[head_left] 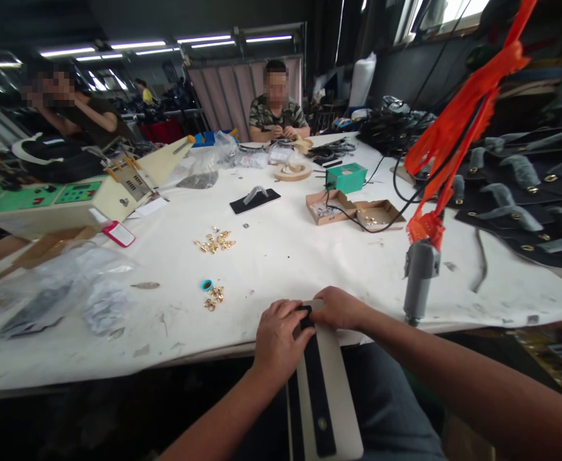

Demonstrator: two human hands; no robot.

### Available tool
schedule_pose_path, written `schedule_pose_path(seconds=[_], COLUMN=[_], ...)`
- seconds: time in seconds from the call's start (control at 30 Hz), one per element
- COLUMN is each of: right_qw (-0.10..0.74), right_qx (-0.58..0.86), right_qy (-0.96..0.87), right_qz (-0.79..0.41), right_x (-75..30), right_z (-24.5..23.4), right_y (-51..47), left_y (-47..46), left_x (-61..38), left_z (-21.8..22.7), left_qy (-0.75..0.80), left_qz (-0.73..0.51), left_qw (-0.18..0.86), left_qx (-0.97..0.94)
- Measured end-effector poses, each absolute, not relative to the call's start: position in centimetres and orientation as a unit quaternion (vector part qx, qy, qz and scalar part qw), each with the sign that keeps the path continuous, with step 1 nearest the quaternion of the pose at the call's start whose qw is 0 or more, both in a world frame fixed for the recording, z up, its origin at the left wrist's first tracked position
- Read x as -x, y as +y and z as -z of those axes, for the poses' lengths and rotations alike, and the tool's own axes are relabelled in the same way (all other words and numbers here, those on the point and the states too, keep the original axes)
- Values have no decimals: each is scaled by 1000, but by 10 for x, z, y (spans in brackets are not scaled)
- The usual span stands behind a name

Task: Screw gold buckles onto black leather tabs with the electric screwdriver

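A flat beige panel (341, 390) with black strips leans from my lap against the table's front edge. One black strap (317, 384) runs down its middle, with a small round metal fitting near the lower end. My left hand (283, 336) lies over the panel's upper left, thumb and fingers closing on the strap's top end. From the right, my right hand (336, 308) grips the panel's top edge, its fingertips partly hidden. Gold-coloured metal fittings (217, 242) lie in a pile beyond my left hand, and a smaller pile (216, 296) sits beside a blue-rimmed cap (207, 285).
A grey power screwdriver (419, 282) hangs at right on an orange strap (454, 128). Two cardboard boxes (379, 214) stand by a green box (346, 177). At left are a machine (50, 205) and plastic bags (103, 301). Black wrapped-handle pieces (511, 205) lie far right. A person (278, 112) sits opposite.
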State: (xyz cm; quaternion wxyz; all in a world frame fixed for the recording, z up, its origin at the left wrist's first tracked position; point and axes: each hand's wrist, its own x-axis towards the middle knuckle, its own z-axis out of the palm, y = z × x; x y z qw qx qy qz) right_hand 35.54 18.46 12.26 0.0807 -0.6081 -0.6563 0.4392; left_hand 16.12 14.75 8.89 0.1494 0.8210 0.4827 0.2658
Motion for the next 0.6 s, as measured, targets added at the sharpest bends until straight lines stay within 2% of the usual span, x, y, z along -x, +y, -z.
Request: schedule_pose_path(seconds=[0.17,0.33,0.47,0.6], right_qw=[113,234,429,624], right_qx=[618,656,660,681], right_qy=[-662,-645,-562,-368], right_qz=[-409,-314,-252,-104], right_x=[-359,-383,-421,-482], right_z=[-117,-124,-152,-174], right_y=[184,170,134,126], left_y=[149,153,155,157], left_x=[-161,-159,-157,-155], left_z=[-78,-72,-67,-63], left_qy=[493,501,497,492], left_qz=[-282,-286,-293,-300], left_qw=[160,164,162,157], left_qx=[-807,-800,-801,-802])
